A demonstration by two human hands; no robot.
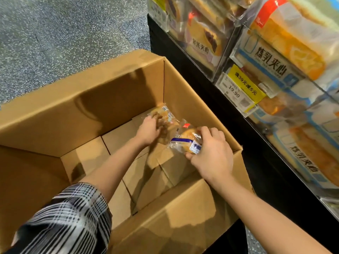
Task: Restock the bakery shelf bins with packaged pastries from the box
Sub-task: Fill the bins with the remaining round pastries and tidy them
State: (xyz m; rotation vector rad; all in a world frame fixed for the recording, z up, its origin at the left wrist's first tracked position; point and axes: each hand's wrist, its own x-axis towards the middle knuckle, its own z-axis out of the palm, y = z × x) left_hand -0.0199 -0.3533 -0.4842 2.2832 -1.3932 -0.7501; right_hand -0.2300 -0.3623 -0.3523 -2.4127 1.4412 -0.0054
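**Both hands down in the box, one pastry each**

Your left fingers are blurred where they meet the far pack (166,114), so the grip there is hard to read; it looks like your left hand (149,130) is curled onto it, fingers dug into the wrapper. The pack itself is smeared, with only a pale wrapper and a small barcode patch legible. The shelf bins (271,57) on the right are cut off by the frame edge, and reflections on their clear fronts hide much of the stock.

The near pack (185,139) is clearer: a golden round pastry in a transparent wrapper with a blue band and a white label. It sits low in the box (113,85), near the right wall, just beside the far pack.

Your right hand (211,153) grasps the near pack from its right end, thumb under and fingers curled over the top. Both forearms reach down and forward into the box, the left one in a plaid sleeve (69,220). A yellow price tag (242,85) hangs on the bin front.
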